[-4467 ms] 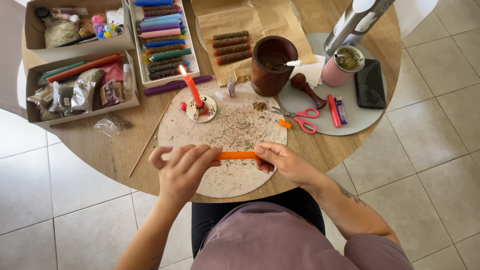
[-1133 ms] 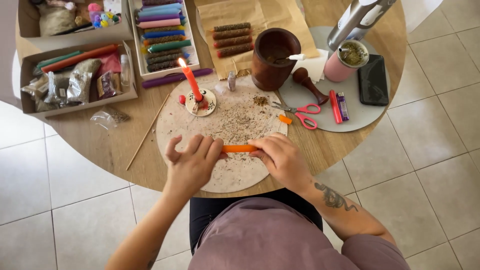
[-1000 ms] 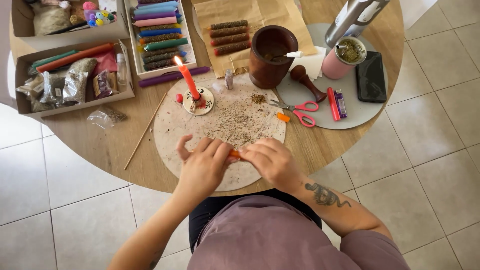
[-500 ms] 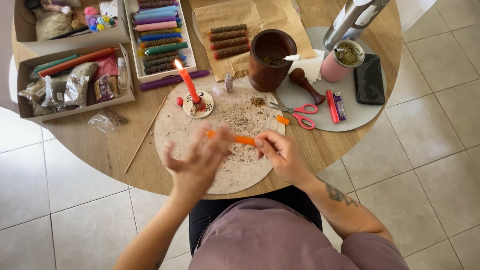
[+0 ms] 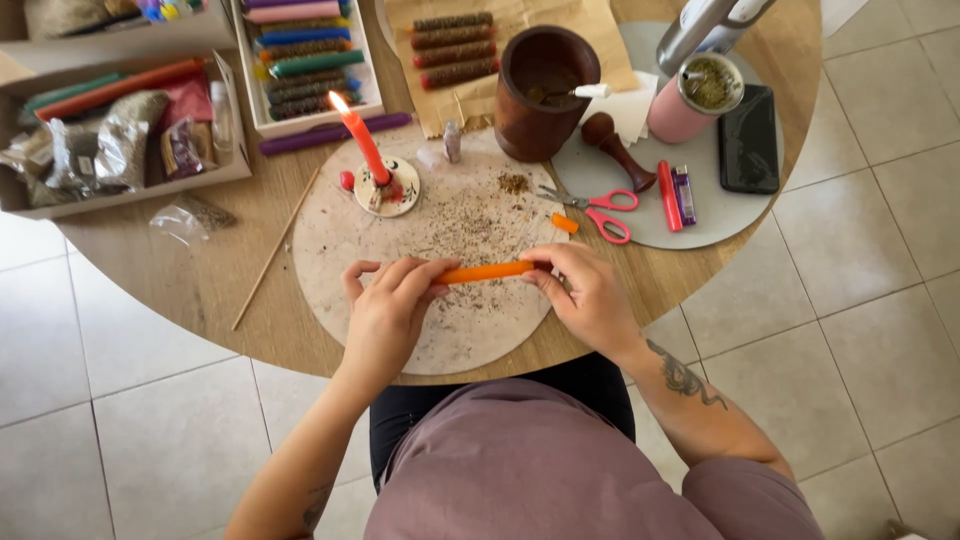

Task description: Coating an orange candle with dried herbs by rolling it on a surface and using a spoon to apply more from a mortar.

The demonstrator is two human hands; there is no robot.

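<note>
Lying level above the near half of the round board [image 5: 330, 240], an orange candle [image 5: 487, 272] is being held at both ends. Its left end is being pinched by the closed fingers of the left hand [image 5: 385, 315], and its right end is being gripped by the right hand [image 5: 585, 290], whose fingers are curled shut around it; the two hands are being kept apart by the candle's length. Whether the candle is touching the board cannot be told. Dried herb crumbs [image 5: 470, 215] are lying scattered over the board's middle. At the board's far edge a lit red candle [image 5: 360, 140] is standing tilted in a small painted holder [image 5: 388, 188]. Just right of the board, red-handled scissors [image 5: 600, 205] are lying beside a short orange stub [image 5: 565, 223], and a brown wooden mortar [image 5: 545, 90] is standing beyond the board's far right edge. Left of the board a thin wooden stick [image 5: 272, 252] is lying slanted on the counter [image 5: 190, 290]. Beyond the board's far left edge, a white tray of coloured candles [image 5: 305, 60] is sitting on the counter.
</note>
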